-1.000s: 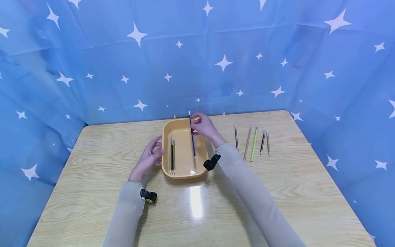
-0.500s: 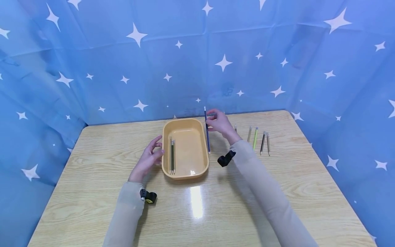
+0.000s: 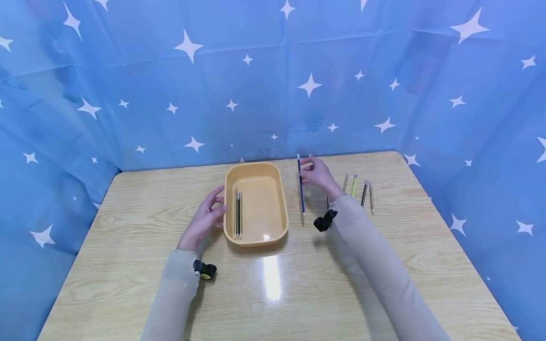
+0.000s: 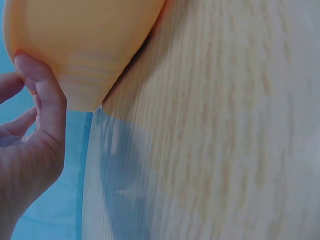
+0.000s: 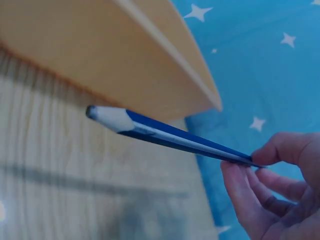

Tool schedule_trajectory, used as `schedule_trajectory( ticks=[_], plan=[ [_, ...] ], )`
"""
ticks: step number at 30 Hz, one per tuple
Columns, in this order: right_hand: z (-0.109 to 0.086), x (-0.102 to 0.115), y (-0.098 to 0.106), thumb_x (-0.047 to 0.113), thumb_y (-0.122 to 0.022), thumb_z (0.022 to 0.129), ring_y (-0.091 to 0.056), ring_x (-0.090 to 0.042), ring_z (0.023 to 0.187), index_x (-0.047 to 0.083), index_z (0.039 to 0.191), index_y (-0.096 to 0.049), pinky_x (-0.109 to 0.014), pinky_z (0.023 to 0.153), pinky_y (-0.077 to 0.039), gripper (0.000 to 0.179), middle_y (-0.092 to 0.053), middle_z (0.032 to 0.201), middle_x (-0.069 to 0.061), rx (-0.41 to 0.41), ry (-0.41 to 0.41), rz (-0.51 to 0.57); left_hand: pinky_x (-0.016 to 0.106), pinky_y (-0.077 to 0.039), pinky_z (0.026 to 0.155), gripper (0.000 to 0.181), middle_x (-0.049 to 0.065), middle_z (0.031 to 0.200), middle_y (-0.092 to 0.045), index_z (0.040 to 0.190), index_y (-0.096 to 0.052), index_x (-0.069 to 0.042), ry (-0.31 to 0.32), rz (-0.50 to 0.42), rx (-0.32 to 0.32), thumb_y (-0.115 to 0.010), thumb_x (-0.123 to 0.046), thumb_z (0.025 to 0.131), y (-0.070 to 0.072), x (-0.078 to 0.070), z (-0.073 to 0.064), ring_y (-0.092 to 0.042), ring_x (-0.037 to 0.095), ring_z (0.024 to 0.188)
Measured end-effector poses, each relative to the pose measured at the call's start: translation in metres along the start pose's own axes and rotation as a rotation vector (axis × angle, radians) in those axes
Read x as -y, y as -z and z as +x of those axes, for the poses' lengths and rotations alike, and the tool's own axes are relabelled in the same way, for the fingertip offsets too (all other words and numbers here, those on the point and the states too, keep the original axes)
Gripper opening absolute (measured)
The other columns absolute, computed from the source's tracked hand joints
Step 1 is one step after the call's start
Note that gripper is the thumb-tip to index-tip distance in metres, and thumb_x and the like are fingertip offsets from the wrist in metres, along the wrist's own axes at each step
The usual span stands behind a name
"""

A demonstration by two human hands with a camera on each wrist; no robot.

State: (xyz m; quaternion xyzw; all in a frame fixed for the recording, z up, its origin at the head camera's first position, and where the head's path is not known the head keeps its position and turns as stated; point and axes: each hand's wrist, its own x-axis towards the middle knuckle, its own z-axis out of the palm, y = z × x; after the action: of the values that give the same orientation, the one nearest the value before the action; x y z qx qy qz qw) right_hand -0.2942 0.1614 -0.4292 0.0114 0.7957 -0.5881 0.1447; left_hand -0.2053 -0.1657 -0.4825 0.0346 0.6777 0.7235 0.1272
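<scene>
In the head view, my right hand pinches a blue pencil near its upper, far end, just right of the orange-yellow tray. The right wrist view shows thumb and fingertips on this blue-and-white striped pencil, its sharpened end toward the camera and its shadow on the table. My left hand rests at the tray's left side with relaxed fingers, the thumb against the rim. Seen from the left wrist, the thumb touches the tray. Inside the tray, slim dark and tan pencils lie side by side along the left wall.
Right of my right hand lie several more pencils, among them a lime-green pencil, a black pencil and a brownish pencil; my right forearm partly covers some. A blue star-patterned curtain surrounds the wooden table behind and on both sides.
My right hand has carried the blue pencil from over the tray's interior rightward, past the tray's right rim, to above the table. The left hand and tray have stayed put.
</scene>
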Motion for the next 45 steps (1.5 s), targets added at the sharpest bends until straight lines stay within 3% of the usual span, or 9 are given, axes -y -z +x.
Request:
schedule_trajectory(
  ticks=[11, 22, 29, 35, 41, 45],
  plan=[
    [0.001, -0.033, 0.013, 0.007, -0.051, 0.088, -0.055, -0.033, 0.084, 0.001, 0.120, -0.041, -0.044, 0.073, -0.050, 0.034, -0.047, 0.104, -0.019, -0.021, -0.065, -0.134, 0.031, -0.050, 0.055, 0.064, 0.016, 0.113, -0.035, 0.141, -0.024, -0.017, -0.011, 0.012, -0.010, -0.050, 0.002, 0.086, 0.000, 0.001, 0.001, -0.051, 0.023, 0.083],
    [0.003, -0.055, 0.026, 0.009, -0.050, 0.088, -0.055, -0.031, 0.081, 0.000, 0.121, -0.041, -0.037, 0.065, -0.052, 0.035, -0.050, 0.097, -0.018, -0.018, -0.035, -0.239, 0.031, -0.049, 0.054, 0.064, 0.014, 0.110, -0.035, 0.141, -0.022, -0.016, -0.017, 0.004, -0.004, -0.050, 0.001, 0.086, -0.001, 0.002, 0.000, -0.051, 0.021, 0.080],
    [0.003, -0.059, 0.032, 0.008, -0.050, 0.087, -0.055, -0.031, 0.082, 0.001, 0.122, -0.040, -0.037, 0.066, -0.052, 0.037, -0.048, 0.096, -0.017, -0.042, -0.037, -0.269, 0.030, -0.049, 0.053, 0.064, 0.015, 0.110, -0.036, 0.141, -0.024, -0.018, -0.012, 0.011, -0.009, -0.051, 0.000, 0.086, 0.000, 0.002, 0.001, -0.051, 0.021, 0.079],
    [0.001, -0.057, 0.035, 0.007, -0.050, 0.086, -0.057, -0.029, 0.076, -0.001, 0.122, -0.040, -0.033, 0.061, -0.053, 0.038, -0.051, 0.096, -0.017, -0.072, -0.020, -0.374, 0.030, -0.050, 0.052, 0.063, 0.015, 0.110, -0.035, 0.141, -0.025, -0.018, -0.010, 0.006, -0.013, -0.051, 0.000, 0.086, 0.000, 0.003, 0.002, -0.052, 0.022, 0.079],
    [-0.002, -0.057, 0.037, 0.011, -0.053, 0.085, -0.059, -0.025, 0.065, 0.000, 0.119, -0.042, -0.033, 0.055, -0.048, 0.037, -0.058, 0.082, -0.014, -0.103, -0.004, -0.520, 0.031, -0.049, 0.052, 0.063, 0.015, 0.110, -0.035, 0.141, -0.025, -0.018, -0.011, 0.006, -0.014, -0.051, -0.001, 0.086, 0.000, 0.003, 0.002, -0.051, 0.021, 0.079],
    [-0.003, -0.057, 0.038, 0.010, -0.053, 0.085, -0.058, -0.026, 0.061, -0.002, 0.119, -0.042, -0.033, 0.054, -0.046, 0.038, -0.060, 0.073, -0.015, -0.111, 0.019, -0.556, 0.032, -0.050, 0.052, 0.064, 0.015, 0.110, -0.035, 0.141, -0.024, -0.017, -0.013, 0.007, -0.010, -0.051, -0.001, 0.086, 0.000, 0.003, 0.002, -0.051, 0.021, 0.080]
  ],
)
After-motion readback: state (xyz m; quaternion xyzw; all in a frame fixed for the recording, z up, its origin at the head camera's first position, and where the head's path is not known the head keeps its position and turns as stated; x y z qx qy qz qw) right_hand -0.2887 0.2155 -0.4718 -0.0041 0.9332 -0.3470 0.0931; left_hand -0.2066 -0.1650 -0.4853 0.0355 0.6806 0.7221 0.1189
